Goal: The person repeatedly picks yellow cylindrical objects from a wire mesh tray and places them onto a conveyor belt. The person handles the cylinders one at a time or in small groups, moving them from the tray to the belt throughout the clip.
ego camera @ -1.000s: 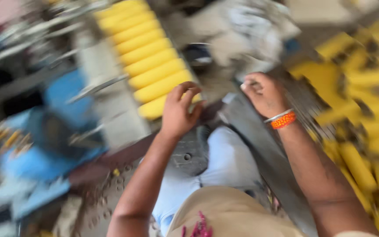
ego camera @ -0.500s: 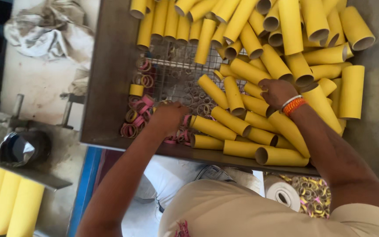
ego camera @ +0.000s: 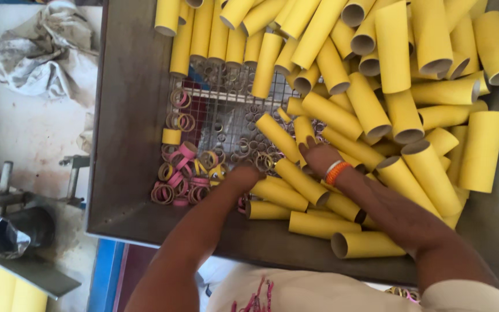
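Left hand [ego camera: 244, 176], right hand [ego camera: 319, 157]: grip unclear, buried among yellow tubes [ego camera: 301, 181]; heaped tubes may roll off the tray [ego camera: 128, 144].

Bright, even daylight fills the view looking down on a metal tray [ego camera: 128, 115] heaped with yellow cardboard tubes [ego camera: 371, 110]. The tubes are strongly lit, a little washed out at the tray's far right. Soft shadows lie between them. The tray's near wall is darker. The picture is slightly soft, with the person's arms mildly blurred.
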